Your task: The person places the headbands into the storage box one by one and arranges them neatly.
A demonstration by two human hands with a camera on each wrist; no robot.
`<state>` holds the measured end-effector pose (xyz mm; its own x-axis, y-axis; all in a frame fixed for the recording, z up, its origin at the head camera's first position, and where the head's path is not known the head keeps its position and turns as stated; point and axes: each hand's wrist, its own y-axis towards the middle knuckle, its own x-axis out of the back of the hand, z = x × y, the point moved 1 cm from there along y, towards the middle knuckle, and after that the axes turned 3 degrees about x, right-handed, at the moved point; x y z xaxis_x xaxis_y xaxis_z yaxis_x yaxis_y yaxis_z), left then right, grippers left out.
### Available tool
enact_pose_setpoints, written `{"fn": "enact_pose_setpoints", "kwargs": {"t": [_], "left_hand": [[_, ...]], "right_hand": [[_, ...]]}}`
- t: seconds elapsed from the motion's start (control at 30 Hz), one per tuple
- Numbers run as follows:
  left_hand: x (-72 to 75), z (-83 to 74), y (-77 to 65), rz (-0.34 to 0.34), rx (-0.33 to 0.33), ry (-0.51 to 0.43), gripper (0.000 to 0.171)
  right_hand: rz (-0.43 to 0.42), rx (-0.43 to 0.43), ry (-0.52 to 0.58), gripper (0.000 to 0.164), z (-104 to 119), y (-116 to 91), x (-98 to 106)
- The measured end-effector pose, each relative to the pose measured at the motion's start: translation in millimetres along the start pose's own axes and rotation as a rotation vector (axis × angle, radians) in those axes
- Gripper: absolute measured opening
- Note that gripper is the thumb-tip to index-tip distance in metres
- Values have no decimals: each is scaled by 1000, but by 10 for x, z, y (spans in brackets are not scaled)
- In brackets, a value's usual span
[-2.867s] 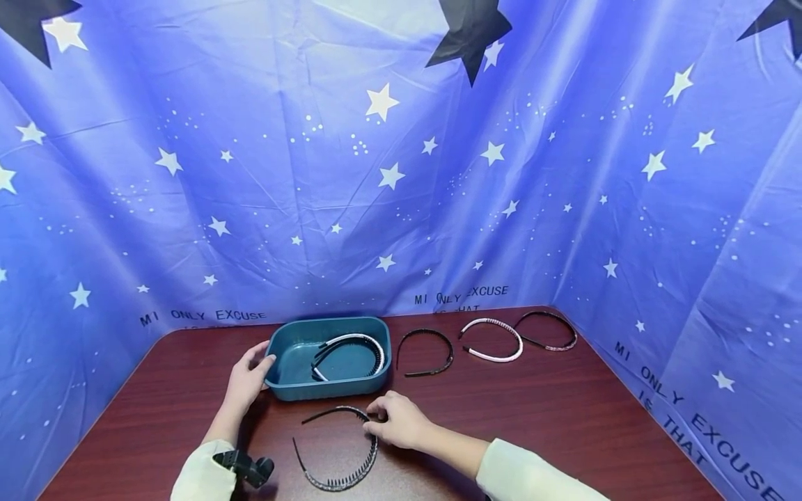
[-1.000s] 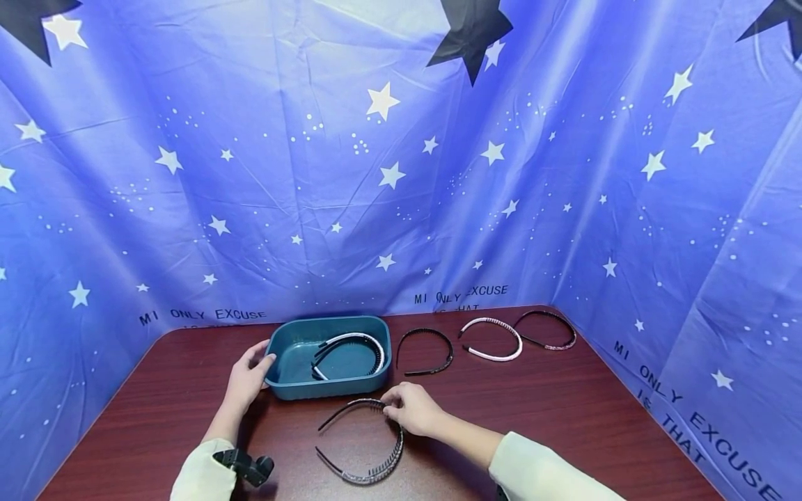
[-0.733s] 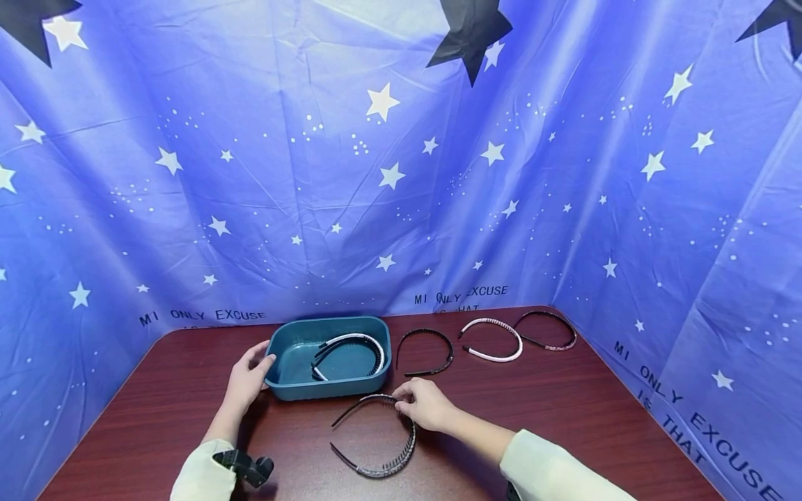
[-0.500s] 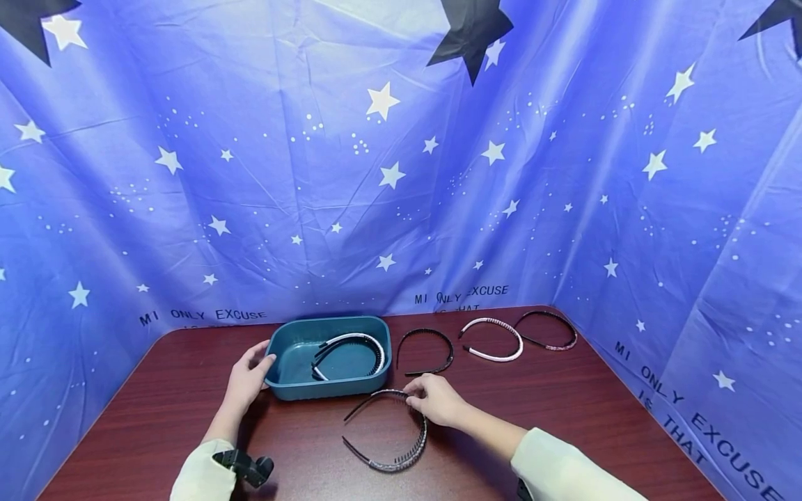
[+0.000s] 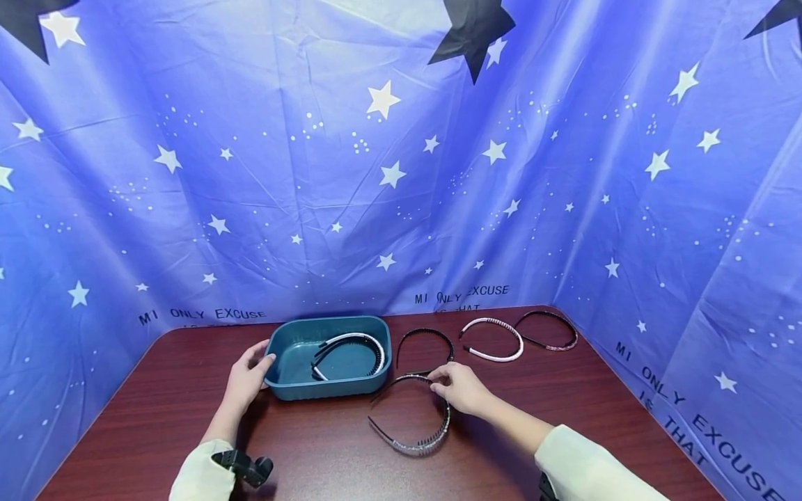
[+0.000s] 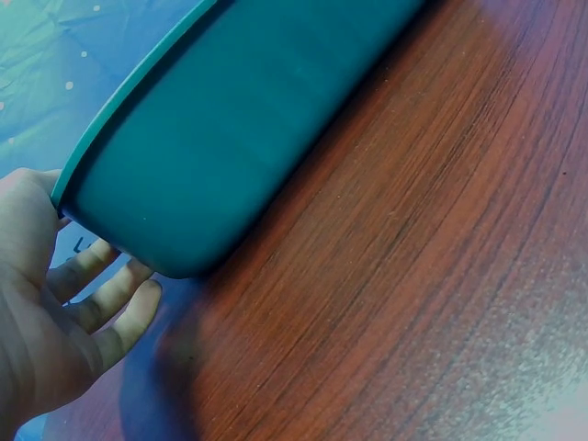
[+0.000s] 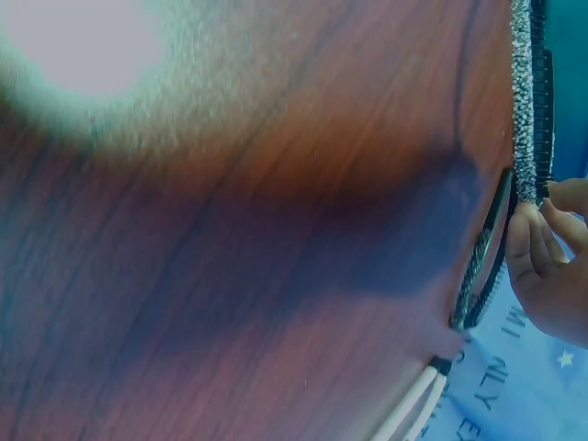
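My left hand point(image 5: 246, 379) holds the left end of a teal plastic box point(image 5: 328, 394), thumb at the rim and fingers along the outer wall. In the left wrist view, the fingers point(image 6: 124, 317) reach the wall's lower edge. A white headband point(image 5: 380, 348) and a black one lie inside the box. My right hand point(image 5: 460, 388) pinches a black toothed headband point(image 5: 418, 449) with silver glitter at its upper side, above the table. Up close in the right wrist view, the glitter strip point(image 7: 523, 101) runs to the fingertips. Just behind this hand lies another black headband point(image 5: 426, 331).
Farther right on the red-brown table point(image 5: 313, 452) lie a pale pink headband point(image 5: 501, 358) and a dark headband with a pinkish section point(image 5: 560, 347). Blue star-printed cloth point(image 5: 351, 209) hangs around the table's back and sides.
My right hand has carried the glittery headband rightward and away from me, from in front of the box toward the black headband. The left hand and the box have stayed put.
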<state>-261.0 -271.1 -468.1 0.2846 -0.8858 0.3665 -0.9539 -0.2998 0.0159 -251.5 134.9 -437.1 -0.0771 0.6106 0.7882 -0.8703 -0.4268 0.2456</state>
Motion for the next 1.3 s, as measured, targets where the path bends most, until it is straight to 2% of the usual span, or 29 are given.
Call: {"fn": "enact_pose_setpoints", "kwargs": {"t": [0.43,0.8,1.3], "left_hand": [[-2,25,24,0,-7,-3,44],[-1,25,15,-1,-7,3,45],[4,29,18,4,-5,6,45]], "right_hand": [[-52,-15,-44,12,-141,45,194],[-73,-115,-23,13,-176,68,294],[-110,-92,-41,14,-207,81,443]]}}
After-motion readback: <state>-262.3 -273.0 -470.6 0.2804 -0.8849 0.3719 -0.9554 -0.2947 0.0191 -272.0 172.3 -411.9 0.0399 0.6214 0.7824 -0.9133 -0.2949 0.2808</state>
